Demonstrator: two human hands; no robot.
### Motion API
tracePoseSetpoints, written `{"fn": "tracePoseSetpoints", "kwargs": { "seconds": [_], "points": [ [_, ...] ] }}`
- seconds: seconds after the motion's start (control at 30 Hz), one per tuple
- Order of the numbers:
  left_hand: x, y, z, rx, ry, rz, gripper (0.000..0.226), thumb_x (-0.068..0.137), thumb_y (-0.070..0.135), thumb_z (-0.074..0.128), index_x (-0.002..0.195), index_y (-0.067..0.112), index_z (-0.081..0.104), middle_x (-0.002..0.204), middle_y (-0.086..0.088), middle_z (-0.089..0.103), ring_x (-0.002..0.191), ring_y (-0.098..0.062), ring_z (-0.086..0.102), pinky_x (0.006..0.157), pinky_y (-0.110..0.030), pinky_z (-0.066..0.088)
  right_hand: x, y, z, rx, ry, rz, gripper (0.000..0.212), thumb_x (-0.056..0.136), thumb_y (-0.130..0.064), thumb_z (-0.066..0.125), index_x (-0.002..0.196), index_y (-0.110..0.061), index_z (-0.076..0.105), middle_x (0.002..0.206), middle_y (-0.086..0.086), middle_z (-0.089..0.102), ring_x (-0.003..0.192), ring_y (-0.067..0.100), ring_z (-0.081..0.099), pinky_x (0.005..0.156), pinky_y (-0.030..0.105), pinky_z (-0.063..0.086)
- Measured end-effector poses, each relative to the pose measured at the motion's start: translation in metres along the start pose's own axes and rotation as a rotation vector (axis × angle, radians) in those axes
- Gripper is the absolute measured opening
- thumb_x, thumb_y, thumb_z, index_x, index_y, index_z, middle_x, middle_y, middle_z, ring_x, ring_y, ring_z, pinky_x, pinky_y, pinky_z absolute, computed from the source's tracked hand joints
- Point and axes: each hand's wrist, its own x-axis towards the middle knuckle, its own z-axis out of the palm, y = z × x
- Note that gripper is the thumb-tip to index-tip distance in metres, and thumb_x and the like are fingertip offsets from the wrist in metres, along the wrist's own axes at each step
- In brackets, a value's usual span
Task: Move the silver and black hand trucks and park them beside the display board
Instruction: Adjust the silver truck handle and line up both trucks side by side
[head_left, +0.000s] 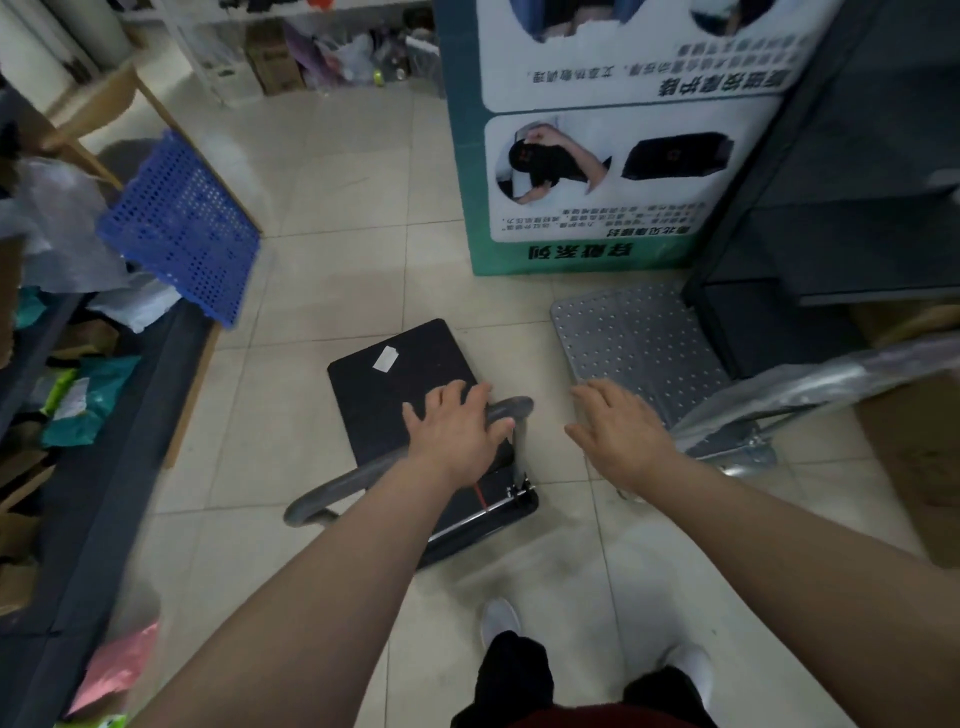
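Observation:
The black hand truck (395, 379) stands on the tiled floor in the middle, its flat deck bearing a white label. My left hand (457, 428) rests over its grey handle bar (511, 408), fingers curled around it. The silver hand truck (634, 332), with a dotted metal deck, stands to the right, close to the foot of the display board (597, 156). Its plastic-wrapped handle (810, 387) slants off to the right. My right hand (618, 431) hovers with spread fingers just left of that handle, holding nothing.
A blue perforated plastic panel (182, 228) leans at the left above a low shelf of parcels (78, 395). A dark cabinet (841, 208) stands right of the board. Cardboard (914, 441) lies at the far right. My feet (597, 649) are at the bottom.

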Motion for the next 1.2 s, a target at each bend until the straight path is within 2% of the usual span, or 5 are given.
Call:
{"fn": "tracePoseSetpoints", "kwargs": {
  "seconds": [0.17, 0.4, 0.63, 1.0, 1.2],
  "points": [
    [0.015, 0.087, 0.027, 0.013, -0.073, 0.108, 0.058, 0.092, 0.056, 0.037, 0.143, 0.029, 0.029, 0.15, -0.007, 0.028, 0.138, -0.031, 0.019, 0.11, -0.065, 0.01, -0.035, 0.088, -0.027, -0.028, 0.04, 0.065, 0.052, 0.094, -0.043, 0.041, 0.141, -0.023, 0.032, 0.149, 0.005, 0.031, 0.138, 0.024, 0.025, 0.112, 0.044, 0.02],
    [0.022, 0.247, 0.057, 0.039, -0.134, 0.194, 0.06, 0.093, 0.057, 0.034, 0.145, 0.026, 0.029, 0.15, -0.008, 0.029, 0.136, -0.032, 0.023, 0.108, -0.057, 0.02, -0.095, 0.24, -0.074, -0.013, 0.096, 0.246, 0.051, 0.092, -0.043, 0.043, 0.138, -0.024, 0.033, 0.145, 0.004, 0.034, 0.134, 0.025, 0.031, 0.112, 0.044, 0.023],
    [0.031, 0.359, 0.077, 0.049, -0.176, 0.251, 0.059, 0.094, 0.056, 0.034, 0.144, 0.024, 0.029, 0.147, -0.011, 0.032, 0.134, -0.031, 0.025, 0.105, -0.052, 0.025, -0.12, 0.338, -0.102, 0.026, 0.068, 0.353, 0.055, 0.092, -0.045, 0.043, 0.141, -0.022, 0.032, 0.148, 0.005, 0.03, 0.137, 0.027, 0.027, 0.112, 0.043, 0.019],
    [0.117, 0.416, 0.097, 0.123, -0.196, 0.346, 0.076, 0.089, 0.05, 0.052, 0.148, 0.017, 0.016, 0.142, -0.015, 0.036, 0.127, -0.036, 0.036, 0.103, -0.052, 0.034, -0.068, 0.399, -0.127, 0.059, 0.084, 0.349, 0.057, 0.09, -0.043, 0.049, 0.14, -0.024, 0.031, 0.147, 0.007, 0.033, 0.135, 0.029, 0.031, 0.114, 0.046, 0.023],
    [0.141, 0.424, 0.11, -0.049, -0.418, 0.333, 0.04, 0.095, 0.03, 0.047, 0.132, 0.017, 0.039, 0.111, -0.019, 0.061, 0.096, -0.033, 0.058, 0.082, -0.037, 0.045, -0.041, 0.435, -0.138, 0.01, 0.068, 0.335, 0.058, 0.09, -0.042, 0.049, 0.142, -0.024, 0.028, 0.149, 0.004, 0.031, 0.139, 0.024, 0.025, 0.116, 0.045, 0.018]
  ]
}}
